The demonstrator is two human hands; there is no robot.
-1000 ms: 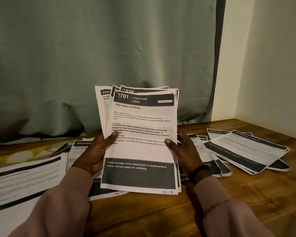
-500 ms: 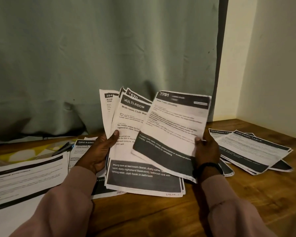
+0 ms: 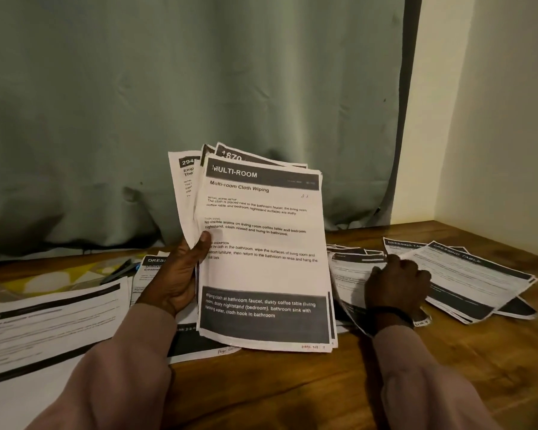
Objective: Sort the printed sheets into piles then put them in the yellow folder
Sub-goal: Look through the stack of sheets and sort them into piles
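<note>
While my left hand grips the fanned stack of printed sheets upright above the wooden surface, my right hand presses curled fingers onto a pile right of that stack; whether it grips a sheet, I cannot tell. Further right lies another pile. Behind the stack hangs a green curtain, with the cream wall right of it.

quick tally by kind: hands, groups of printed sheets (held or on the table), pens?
Hands: 2, left hand and right hand
Groups of black-and-white printed sheets: 5, held fan, far-left pile, pile behind the left hand, pile under the right hand, far-right pile
Dark pens: 1
Total: 8
</note>
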